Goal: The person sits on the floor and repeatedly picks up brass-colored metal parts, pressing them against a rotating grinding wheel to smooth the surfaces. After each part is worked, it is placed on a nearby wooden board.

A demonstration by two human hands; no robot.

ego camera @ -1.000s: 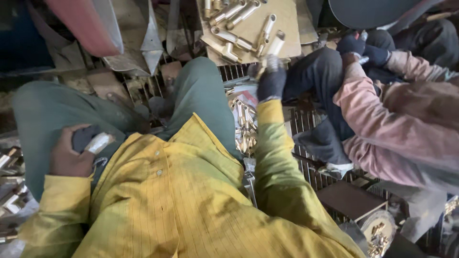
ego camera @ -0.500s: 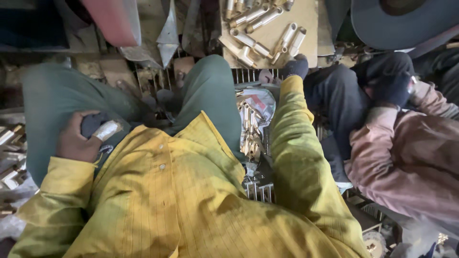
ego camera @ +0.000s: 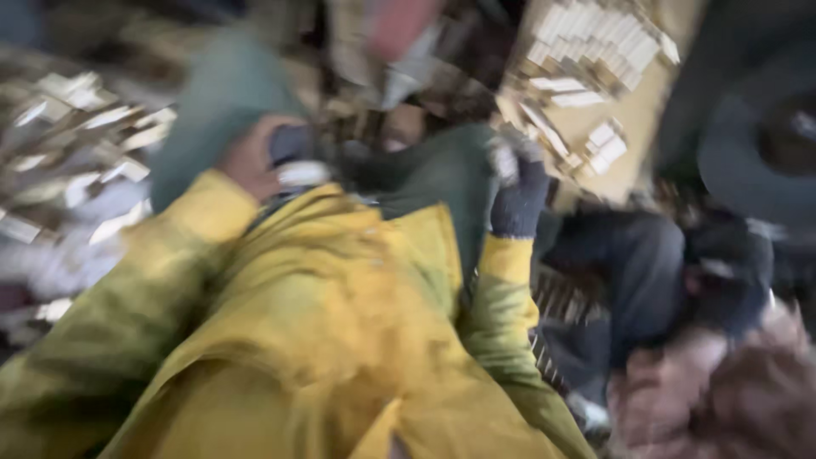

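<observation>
The view is heavily blurred. My bare left hand (ego camera: pixel 253 157) rests on my green-trousered left knee, closed around a dark object with a pale piece (ego camera: pixel 299 172). My right hand (ego camera: pixel 520 200), in a dark knit glove with a yellow sleeve below it, is raised beside my right knee. A small pale metal piece (ego camera: pixel 505 159) shows at its fingertips. Just beyond it lies a tan board (ego camera: pixel 633 136) carrying several short metal cylinders (ego camera: pixel 595 42).
Piles of shiny metal pieces (ego camera: pixel 76 161) lie at the left. Another person in dark trousers (ego camera: pixel 646 272) and a pinkish top (ego camera: pixel 731 399) sits close on the right. A dark round object (ego camera: pixel 756 127) is at the upper right.
The camera has swung sharply, so the board now sits further right. My gloved right hand has come back from the board's edge toward my right knee. My left hand stays on the knee.
</observation>
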